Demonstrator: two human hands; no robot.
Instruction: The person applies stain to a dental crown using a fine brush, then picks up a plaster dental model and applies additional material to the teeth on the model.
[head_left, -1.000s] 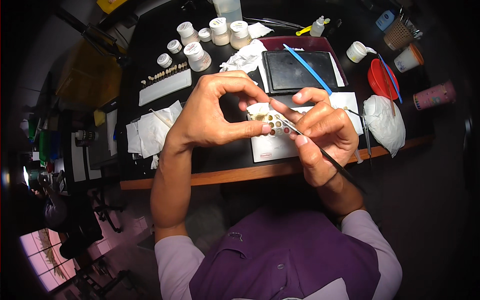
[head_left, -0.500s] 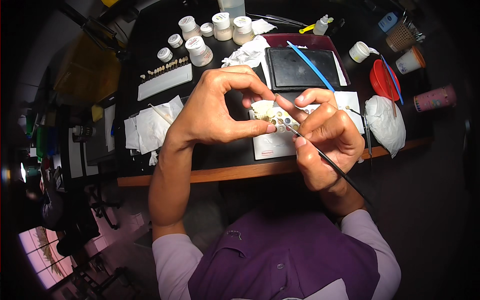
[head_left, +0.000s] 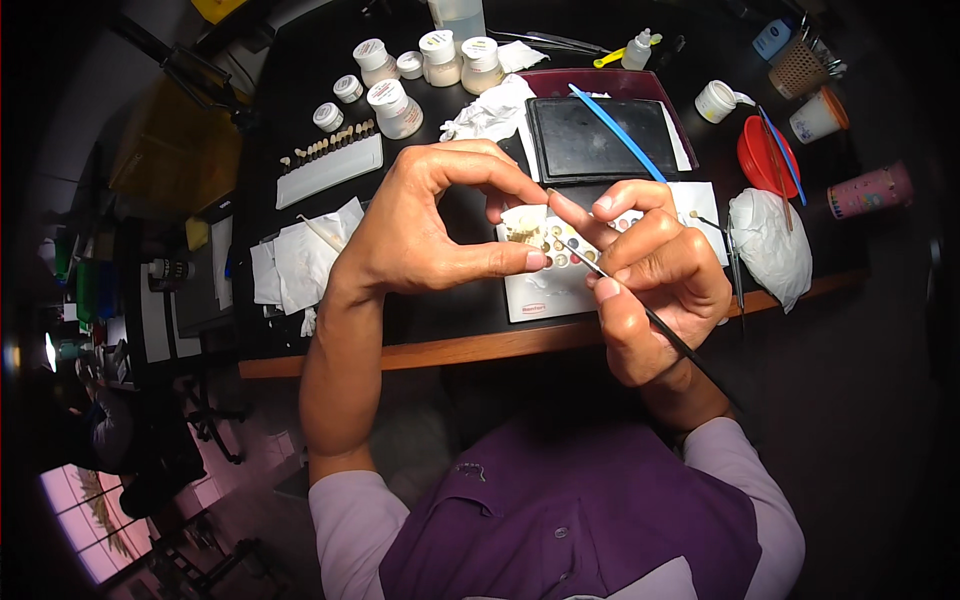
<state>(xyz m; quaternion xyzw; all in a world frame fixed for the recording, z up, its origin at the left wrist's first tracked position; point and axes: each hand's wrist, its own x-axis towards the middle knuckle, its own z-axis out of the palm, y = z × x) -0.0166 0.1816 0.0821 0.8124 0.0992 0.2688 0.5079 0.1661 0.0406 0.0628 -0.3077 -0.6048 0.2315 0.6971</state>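
Between the thumb and fingers of my left hand (head_left: 425, 230) is a small cream-coloured dental model (head_left: 523, 222), held up above the table. My right hand (head_left: 668, 275) grips a fine brush (head_left: 672, 332) with a dark handle, its thin tip pointing left towards the model. Whether the tip touches it I cannot tell. A right fingertip meets or nearly meets the left fingertips at the model's upper side. Below and behind both hands lies a white palette (head_left: 540, 296) with several round wells of coloured paste, partly hidden by my fingers.
Behind the palette lies a black flat case (head_left: 600, 135) with a blue stick (head_left: 625, 130) across it. White-lidded jars (head_left: 395, 108) and a tooth shade guide (head_left: 335, 165) stand far left; crumpled tissues (head_left: 318, 250) lie left. On the right are a red bowl (head_left: 765, 160) and a white bag (head_left: 775, 240).
The brush tip has come slightly left, nearer the dental model. The model is turned a little in my left fingers. Both hands otherwise keep nearly the same pose.
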